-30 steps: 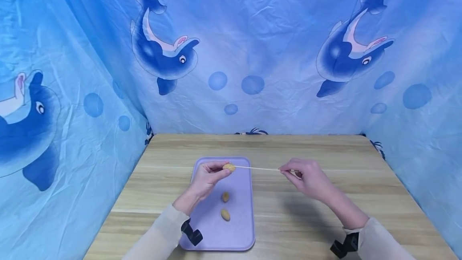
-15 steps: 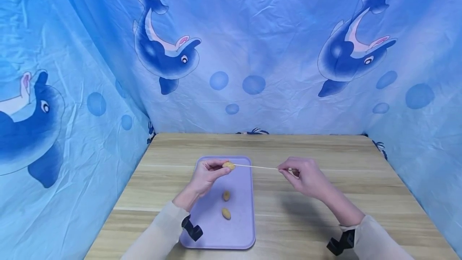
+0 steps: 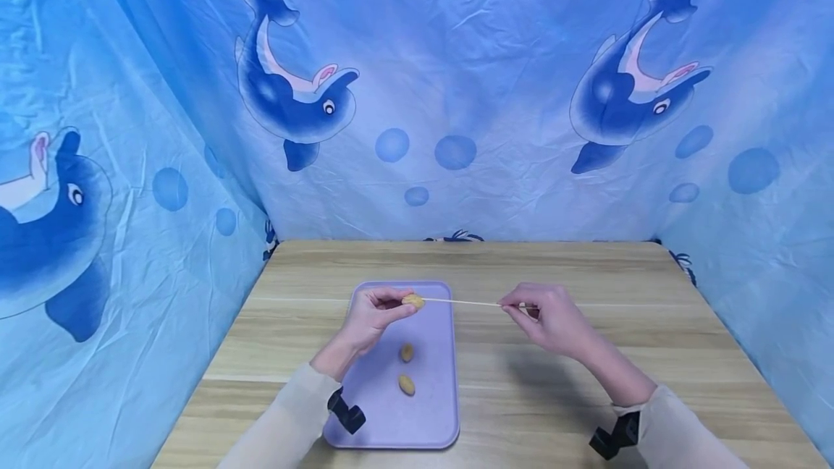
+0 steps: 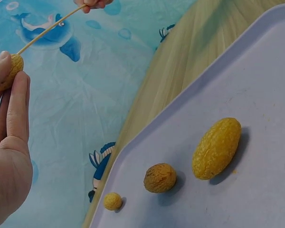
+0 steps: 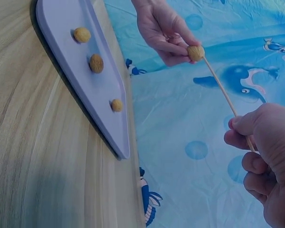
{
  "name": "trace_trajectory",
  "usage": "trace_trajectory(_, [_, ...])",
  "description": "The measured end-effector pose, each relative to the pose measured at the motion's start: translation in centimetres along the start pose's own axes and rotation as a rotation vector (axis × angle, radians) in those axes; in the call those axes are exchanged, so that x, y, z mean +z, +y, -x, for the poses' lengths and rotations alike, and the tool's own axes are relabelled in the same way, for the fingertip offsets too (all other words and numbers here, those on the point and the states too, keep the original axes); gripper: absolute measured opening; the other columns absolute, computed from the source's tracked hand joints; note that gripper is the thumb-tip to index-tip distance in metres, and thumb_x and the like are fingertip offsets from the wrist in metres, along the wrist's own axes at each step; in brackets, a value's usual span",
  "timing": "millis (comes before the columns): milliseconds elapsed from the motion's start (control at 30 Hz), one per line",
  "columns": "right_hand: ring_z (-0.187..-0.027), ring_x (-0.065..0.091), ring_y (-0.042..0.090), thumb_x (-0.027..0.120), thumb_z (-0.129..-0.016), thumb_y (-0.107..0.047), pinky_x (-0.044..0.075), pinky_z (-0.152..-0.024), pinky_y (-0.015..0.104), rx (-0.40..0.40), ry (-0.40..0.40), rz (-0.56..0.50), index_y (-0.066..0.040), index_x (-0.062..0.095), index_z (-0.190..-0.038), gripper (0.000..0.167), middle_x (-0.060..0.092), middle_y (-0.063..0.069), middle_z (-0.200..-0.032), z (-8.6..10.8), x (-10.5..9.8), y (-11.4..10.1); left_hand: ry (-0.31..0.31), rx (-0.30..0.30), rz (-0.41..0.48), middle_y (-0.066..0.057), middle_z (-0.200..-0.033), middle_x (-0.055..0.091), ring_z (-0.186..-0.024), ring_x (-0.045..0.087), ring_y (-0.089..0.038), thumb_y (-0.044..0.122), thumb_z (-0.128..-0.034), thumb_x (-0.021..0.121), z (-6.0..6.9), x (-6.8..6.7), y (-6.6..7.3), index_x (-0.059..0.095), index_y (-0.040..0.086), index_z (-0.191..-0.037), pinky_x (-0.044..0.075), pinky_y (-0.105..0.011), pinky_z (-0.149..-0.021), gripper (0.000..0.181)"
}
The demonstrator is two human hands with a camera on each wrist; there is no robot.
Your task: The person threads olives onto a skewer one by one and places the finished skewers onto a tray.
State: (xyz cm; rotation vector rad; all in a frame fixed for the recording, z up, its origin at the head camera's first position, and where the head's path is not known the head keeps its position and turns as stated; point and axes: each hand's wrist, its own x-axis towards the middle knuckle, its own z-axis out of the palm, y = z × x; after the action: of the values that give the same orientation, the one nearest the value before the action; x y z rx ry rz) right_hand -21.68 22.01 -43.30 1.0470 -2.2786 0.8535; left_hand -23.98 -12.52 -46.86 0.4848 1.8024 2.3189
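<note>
In the head view my left hand (image 3: 369,320) pinches a wrinkled, golden-brown, potato-like ball (image 3: 413,300) between thumb and fingers, above the far part of the purple tray (image 3: 426,425). A thin bamboo skewer (image 3: 462,302) runs from this ball to my right hand (image 3: 550,318), which pinches it toward its other end. The skewer's tip meets the ball (image 5: 195,53); how deep it sits is hidden. Three more such balls lie on the tray in the left wrist view: a long yellow one (image 4: 217,148), a rounder brown one (image 4: 160,178) and a small one (image 4: 112,201).
The tray lies on a wood-grain table (image 3: 586,266), left of its middle. A blue dolphin-print cloth (image 3: 417,93) hangs behind and along both sides. A black wrist camera (image 3: 347,412) is strapped on the left sleeve, another (image 3: 615,436) on the right.
Both hands keep their holds on the ball and skewer. The right hand has shifted very slightly to the left. The balls on the tray lie as before.
</note>
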Motion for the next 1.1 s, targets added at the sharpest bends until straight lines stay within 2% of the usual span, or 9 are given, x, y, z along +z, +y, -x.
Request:
trace_trajectory(367, [-0.059,0.043,-0.009,0.08,-0.088,0.004,0.04,-0.049,0.007,-0.006,0.008,-0.017,-0.015,0.082,-0.094,0.02,0.077,-0.004,-0.081,-0.44,0.17,-0.05,0.019,0.013,-0.025,0.009,-0.095,0.082,-0.086,0.076,-0.005,-0.011,-0.087,0.079,-0.17,-0.03,0.27,0.084,0.029,-0.094,0.066,-0.018,-0.08,0.041])
trace_trajectory(833, [-0.058,0.043,-0.009,0.08,-0.09,0.001,0.04,-0.047,0.007,0.021,-0.028,-0.054,-0.015,0.082,-0.095,0.018,0.076,-0.005,-0.081,-0.64,-0.02,-0.07,-0.047,0.064,-0.01,0.008,-0.098,0.083,-0.086,0.077,-0.006,-0.008,-0.0851,0.083,-0.3,-0.36,-0.07,0.085,0.028,-0.098,0.065,-0.017,-0.078,0.038])
trace_trajectory(1100, [-0.058,0.043,-0.009,0.08,-0.089,0.003,0.041,-0.048,0.008,0.021,-0.032,-0.059,-0.015,0.082,-0.094,0.019,0.076,-0.004,-0.081,-0.49,0.18,0.03,-0.045,0.046,-0.022,0.008,-0.098,0.083,-0.086,0.077,-0.005,-0.007,-0.0851,0.084,-0.33,-0.35,-0.24,0.085,0.028,-0.097,0.065,-0.017,-0.078,0.037])
